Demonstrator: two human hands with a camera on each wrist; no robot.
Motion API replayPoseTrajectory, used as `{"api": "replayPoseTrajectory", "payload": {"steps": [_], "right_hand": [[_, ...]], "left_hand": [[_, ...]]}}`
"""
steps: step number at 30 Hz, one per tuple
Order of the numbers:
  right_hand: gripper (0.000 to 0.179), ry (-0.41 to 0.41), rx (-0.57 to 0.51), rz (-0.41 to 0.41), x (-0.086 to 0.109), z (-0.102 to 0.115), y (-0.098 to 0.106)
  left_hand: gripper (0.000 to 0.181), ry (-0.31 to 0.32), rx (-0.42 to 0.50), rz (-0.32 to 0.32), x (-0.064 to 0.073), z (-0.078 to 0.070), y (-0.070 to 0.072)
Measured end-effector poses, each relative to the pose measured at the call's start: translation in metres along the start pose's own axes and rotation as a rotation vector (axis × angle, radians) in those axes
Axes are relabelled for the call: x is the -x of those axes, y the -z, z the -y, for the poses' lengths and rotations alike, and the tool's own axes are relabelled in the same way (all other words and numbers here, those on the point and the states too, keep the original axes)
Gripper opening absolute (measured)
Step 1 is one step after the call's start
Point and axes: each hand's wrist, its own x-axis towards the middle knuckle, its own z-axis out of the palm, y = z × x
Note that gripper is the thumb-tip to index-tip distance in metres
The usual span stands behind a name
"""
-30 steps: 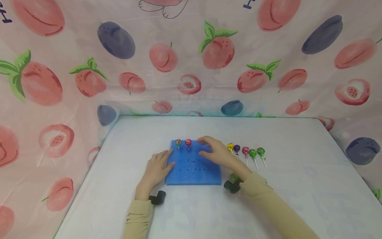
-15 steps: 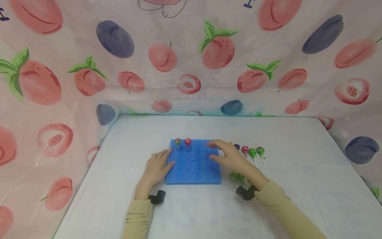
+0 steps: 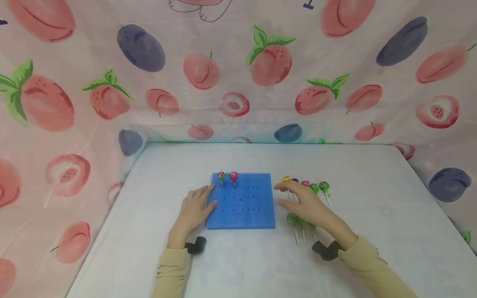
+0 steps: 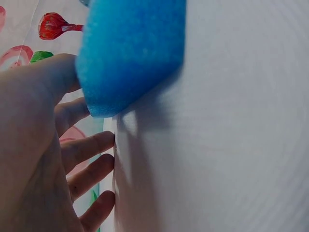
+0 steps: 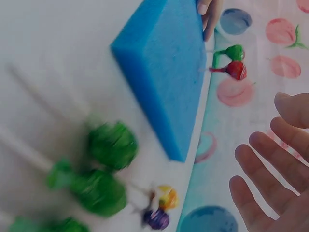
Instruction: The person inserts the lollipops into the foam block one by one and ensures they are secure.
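A blue foam board (image 3: pixel 246 217) with rows of small holes lies on the table. Two wrapped lollipops stand in its back left part, one green and red (image 3: pixel 221 176), the other red (image 3: pixel 233 176). My left hand (image 3: pixel 194 211) rests against the board's left edge, fingers spread. To the right of the board, my right hand (image 3: pixel 311 207) hovers over loose lollipops with nothing in its grasp. It partly covers a back row with yellow (image 3: pixel 285 179), purple (image 5: pixel 157 219), pink (image 3: pixel 305 183) and green (image 3: pixel 324 186) heads. Several green lollipops (image 3: pixel 292 219) lie nearer the front.
The white table (image 3: pixel 238 265) ends at the back against a hanging cloth (image 3: pixel 208 103) printed with peaches and plums. Black wrist cameras (image 3: pixel 327 251) sit on both wrists, below the beige sleeves.
My right hand has moved right, from above the board to above the loose lollipops. The green ones in front have come into view. My left hand has stayed at the board's edge.
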Motion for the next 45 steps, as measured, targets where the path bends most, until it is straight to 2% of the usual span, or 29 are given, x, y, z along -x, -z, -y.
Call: {"api": "replayPoseTrajectory", "payload": {"steps": [7, 14, 18, 27, 34, 45], "right_hand": [[0.033, 0.000, 0.029, -0.041, 0.015, -0.021, 0.003], [0.035, -0.084, 0.045, -0.027, 0.032, -0.033, 0.009], [0.034, -0.104, 0.051, -0.035, 0.041, -0.040, 0.011], [0.032, -0.095, 0.102, -0.026, 0.060, -0.057, 0.009], [0.032, -0.098, 0.124, -0.019, 0.069, -0.068, 0.008], [0.033, -0.129, 0.126, 0.031, 0.079, -0.076, 0.008]], "left_hand": [[0.060, -0.003, -0.005, -0.009, 0.001, 0.000, 0.000], [0.060, 0.009, 0.000, -0.008, 0.004, -0.001, 0.000], [0.059, 0.007, 0.008, -0.022, 0.005, -0.002, -0.001], [0.059, 0.005, 0.011, -0.022, 0.006, -0.001, -0.004], [0.059, -0.010, 0.010, -0.038, 0.007, -0.002, -0.005], [0.060, 0.001, 0.010, -0.016, 0.006, -0.002, -0.007]]}}
